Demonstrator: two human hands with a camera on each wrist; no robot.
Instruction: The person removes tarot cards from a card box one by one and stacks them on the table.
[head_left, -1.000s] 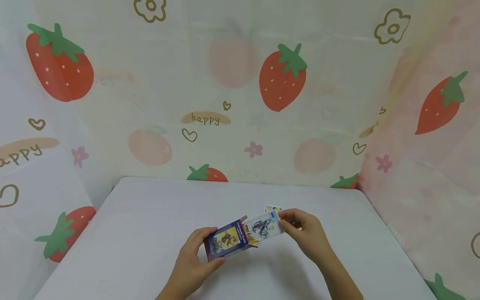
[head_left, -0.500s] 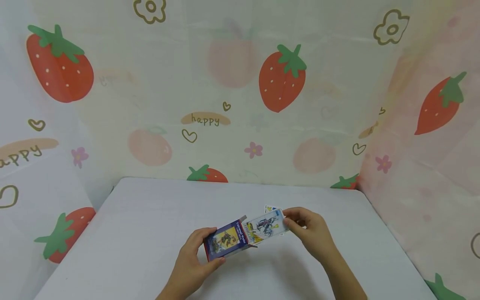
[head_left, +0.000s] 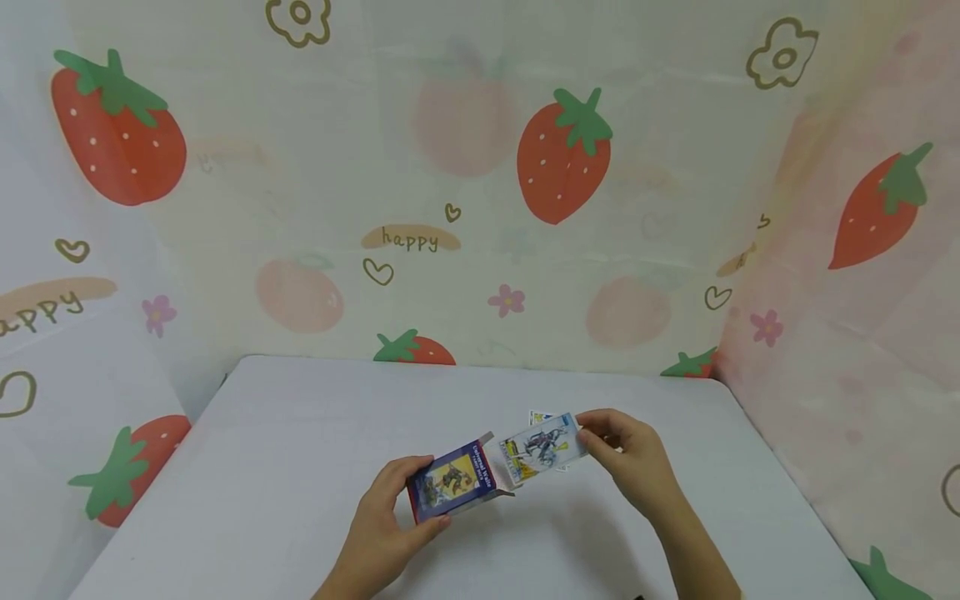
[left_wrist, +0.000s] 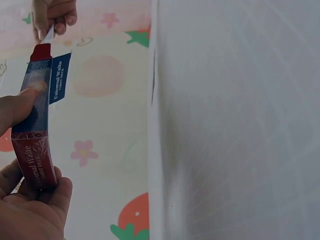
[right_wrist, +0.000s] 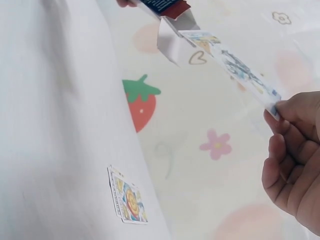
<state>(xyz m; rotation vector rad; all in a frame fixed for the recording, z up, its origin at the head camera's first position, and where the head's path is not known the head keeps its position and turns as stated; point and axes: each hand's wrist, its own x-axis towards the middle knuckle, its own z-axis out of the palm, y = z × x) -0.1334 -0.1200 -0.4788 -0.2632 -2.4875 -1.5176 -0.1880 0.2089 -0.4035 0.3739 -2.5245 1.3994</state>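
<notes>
White table (head_left: 300,442), strawberry backdrop (head_left: 480,192): right hand (head_left: 628,457) pinches card (head_left: 542,450), now slid further out of the box (head_left: 453,482) left hand (head_left: 386,517) grips, so card looks nearly free.

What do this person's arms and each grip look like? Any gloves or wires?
Left grip and right grip are ungloved human hands, five-fingered, with no rings, markings or wires showing. Both forearms look bare, with no sleeve clearly in view.

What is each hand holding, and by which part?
The left hand grips the card box by its long sides; the right hand pinches a picture card at the end away from the box.
</notes>
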